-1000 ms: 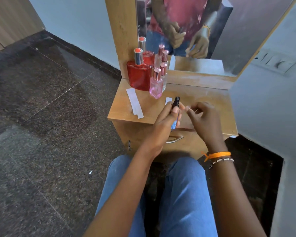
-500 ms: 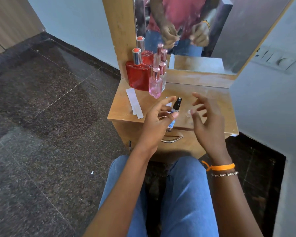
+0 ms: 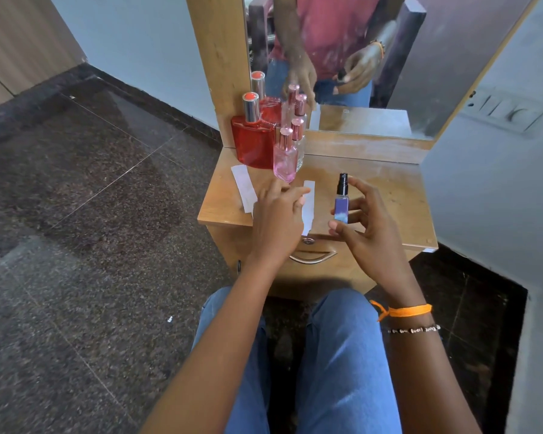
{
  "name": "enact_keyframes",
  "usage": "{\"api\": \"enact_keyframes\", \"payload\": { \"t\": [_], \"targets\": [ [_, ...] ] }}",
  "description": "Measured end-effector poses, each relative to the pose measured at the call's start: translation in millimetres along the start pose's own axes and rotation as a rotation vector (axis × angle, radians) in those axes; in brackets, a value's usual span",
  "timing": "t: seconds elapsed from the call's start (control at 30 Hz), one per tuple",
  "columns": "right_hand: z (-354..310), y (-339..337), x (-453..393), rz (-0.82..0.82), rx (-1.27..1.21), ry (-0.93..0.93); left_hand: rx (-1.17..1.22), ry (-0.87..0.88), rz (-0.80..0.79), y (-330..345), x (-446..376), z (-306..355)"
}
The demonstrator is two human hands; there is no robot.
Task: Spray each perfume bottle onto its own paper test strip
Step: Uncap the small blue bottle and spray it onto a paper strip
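Note:
My right hand [image 3: 369, 227] holds a small blue spray bottle [image 3: 341, 200] upright between thumb and fingers, its black nozzle uncapped, above the wooden dresser top [image 3: 389, 198]. My left hand [image 3: 278, 220] hovers with loosely extended fingers over a white paper strip [image 3: 308, 205]. Another white strip [image 3: 244, 187] lies further left. At the back left stand a red bottle [image 3: 254, 142], a pink bottle [image 3: 285, 158] and a clear bottle [image 3: 299, 142] behind it.
A mirror [image 3: 342, 57] rises behind the dresser and repeats the bottles and hands. A drawer handle [image 3: 312, 256] sits below the front edge. Dark stone floor [image 3: 91, 214] lies to the left, a wall with a switch plate [image 3: 508, 112] to the right. My knees are just under the dresser.
The blue bottle has passed from my left hand to my right hand and now stands upright. My left hand has let go and moved left over the paper strip.

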State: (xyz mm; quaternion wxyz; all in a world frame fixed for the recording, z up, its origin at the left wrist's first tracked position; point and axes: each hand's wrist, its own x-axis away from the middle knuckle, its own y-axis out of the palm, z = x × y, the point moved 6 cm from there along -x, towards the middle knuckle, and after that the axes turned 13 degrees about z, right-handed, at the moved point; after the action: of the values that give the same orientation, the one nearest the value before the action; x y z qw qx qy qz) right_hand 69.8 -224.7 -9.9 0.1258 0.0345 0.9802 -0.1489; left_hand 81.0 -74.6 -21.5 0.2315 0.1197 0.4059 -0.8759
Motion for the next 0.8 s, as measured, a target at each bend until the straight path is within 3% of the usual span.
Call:
{"api": "enact_keyframes", "payload": {
  "t": [0.1,0.27,0.5,0.8],
  "targets": [
    [-2,1,-1,0.003,0.003,-0.009,-0.241,0.114,-0.043,14,4,-3],
    [-3,6,-3,-0.002,-0.006,-0.014,-0.179,0.032,0.064,10,0,-3],
    [-2,7,-3,-0.014,0.005,-0.020,-0.204,-0.067,-0.113,24,-4,-7],
    [2,6,-4,-0.004,-0.010,-0.014,0.002,-0.187,-0.105,23,-7,-4]
  ]
}}
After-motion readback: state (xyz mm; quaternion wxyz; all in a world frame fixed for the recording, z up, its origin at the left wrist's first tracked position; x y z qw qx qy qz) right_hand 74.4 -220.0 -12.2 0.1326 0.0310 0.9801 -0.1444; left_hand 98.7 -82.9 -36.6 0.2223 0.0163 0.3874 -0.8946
